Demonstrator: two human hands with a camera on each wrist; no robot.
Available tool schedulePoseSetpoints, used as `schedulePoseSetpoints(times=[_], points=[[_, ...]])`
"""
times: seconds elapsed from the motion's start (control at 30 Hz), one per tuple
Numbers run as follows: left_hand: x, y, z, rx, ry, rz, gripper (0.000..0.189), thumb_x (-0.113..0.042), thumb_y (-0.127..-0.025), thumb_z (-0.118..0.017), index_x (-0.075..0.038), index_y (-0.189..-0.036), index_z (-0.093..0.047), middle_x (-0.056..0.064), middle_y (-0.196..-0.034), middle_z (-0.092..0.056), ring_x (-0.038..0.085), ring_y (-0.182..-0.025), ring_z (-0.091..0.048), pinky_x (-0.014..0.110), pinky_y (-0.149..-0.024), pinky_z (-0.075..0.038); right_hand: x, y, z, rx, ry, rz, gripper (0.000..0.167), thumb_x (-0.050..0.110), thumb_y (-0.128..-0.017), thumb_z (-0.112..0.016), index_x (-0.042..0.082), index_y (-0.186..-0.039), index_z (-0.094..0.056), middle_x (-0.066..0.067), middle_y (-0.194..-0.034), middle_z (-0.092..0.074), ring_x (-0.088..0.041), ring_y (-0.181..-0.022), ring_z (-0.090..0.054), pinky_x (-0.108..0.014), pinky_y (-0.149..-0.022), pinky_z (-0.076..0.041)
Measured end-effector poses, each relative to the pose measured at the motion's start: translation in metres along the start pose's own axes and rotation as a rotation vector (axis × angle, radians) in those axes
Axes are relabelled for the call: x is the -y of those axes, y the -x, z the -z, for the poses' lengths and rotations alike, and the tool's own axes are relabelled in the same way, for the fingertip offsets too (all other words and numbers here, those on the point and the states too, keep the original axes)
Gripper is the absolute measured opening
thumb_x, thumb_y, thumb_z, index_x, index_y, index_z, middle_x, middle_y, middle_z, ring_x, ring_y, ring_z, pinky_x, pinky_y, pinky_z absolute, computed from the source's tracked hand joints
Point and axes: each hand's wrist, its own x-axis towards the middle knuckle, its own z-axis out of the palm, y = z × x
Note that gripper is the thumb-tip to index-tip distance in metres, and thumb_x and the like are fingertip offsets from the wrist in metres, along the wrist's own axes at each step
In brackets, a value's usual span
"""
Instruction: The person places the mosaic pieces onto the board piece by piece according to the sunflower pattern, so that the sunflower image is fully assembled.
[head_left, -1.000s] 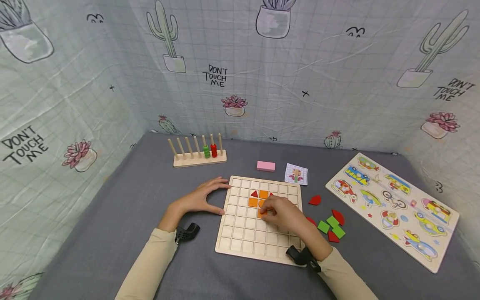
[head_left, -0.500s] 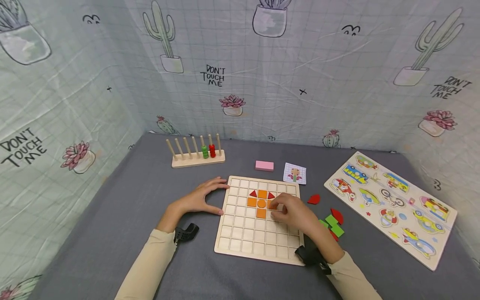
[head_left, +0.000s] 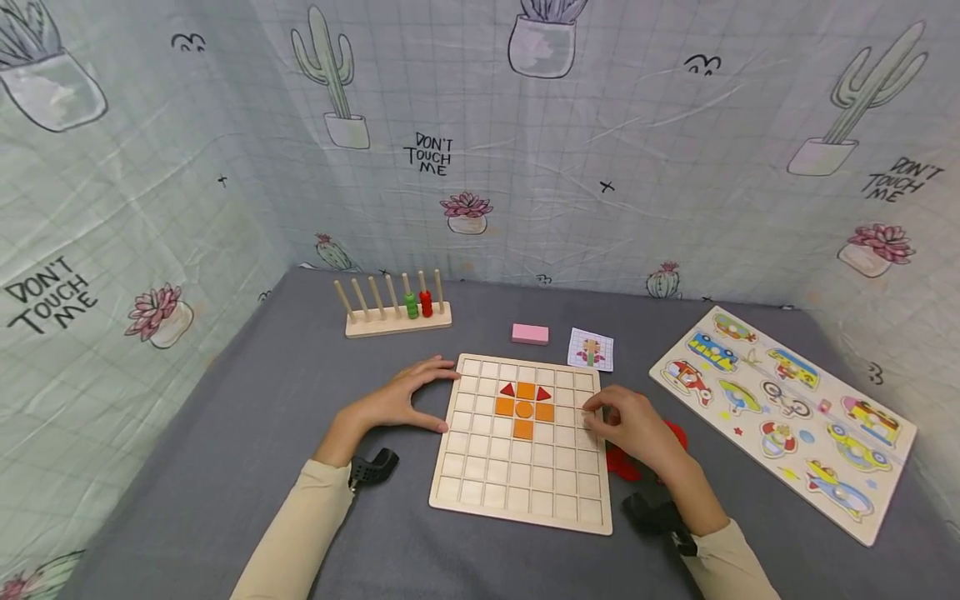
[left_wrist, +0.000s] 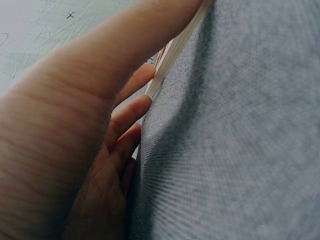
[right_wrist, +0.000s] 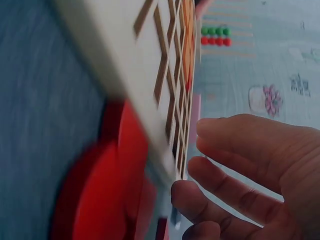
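A light wooden grid board (head_left: 480, 467) lies flat on the cloth, seen in the head view. Orange squares (head_left: 526, 391) form a cross in it around an orange circle (head_left: 523, 410), with a red triangle (head_left: 507, 389) and another red triangle (head_left: 543, 394) in the upper corners. My left hand (head_left: 401, 400) touches the board's left edge with spread thumb and fingers. Over the right edge hovers my right hand (head_left: 637, 425), its bent fingers apart and nothing between them in the right wrist view. Red pieces (right_wrist: 95, 195) lie beside the board, partly hidden by this hand.
Behind the board are a pink block (head_left: 530, 334) and a small pattern card (head_left: 590, 348). A peg stand (head_left: 397, 323) with green and red beads stands at the back left. To the right lies a vehicle puzzle board (head_left: 780, 417). Patterned fabric hangs behind.
My right hand has drawn away rightward from the orange pieces to the board's right edge, uncovering the whole orange cross. It now covers the green pieces. My left hand stays put.
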Motion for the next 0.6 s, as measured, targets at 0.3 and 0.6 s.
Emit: schedulePoseSetpoints(times=[0.3, 0.6], points=[[-0.001, 0.000, 0.001, 0.000, 0.001, -0.004, 0.079, -0.037, -0.077, -0.084, -0.019, -0.144, -0.049, 0.008, -0.158, -0.030, 0.034, -0.149, -0.013, 0.064, -0.114, -0.014, -0.021, 0.006, 0.014, -0.030, 0.052, -0.041, 0.016, 0.005, -0.086, -0.074, 0.001, -0.101, -0.071, -0.012, -0.099, -0.063, -0.011, -0.067, -0.049, -0.026, -0.058, -0.044], [0.002, 0.000, 0.000, -0.007, -0.011, -0.014, 0.079, -0.039, -0.076, -0.084, -0.021, -0.144, -0.049, 0.007, -0.157, -0.031, 0.034, -0.149, -0.014, 0.065, -0.113, -0.014, -0.032, 0.008, 0.021, 0.000, 0.035, -0.030, 0.015, -0.001, -0.083, -0.073, -0.001, -0.098, -0.072, -0.016, -0.106, -0.062, -0.013, -0.072, -0.051, -0.026, -0.062, -0.046]])
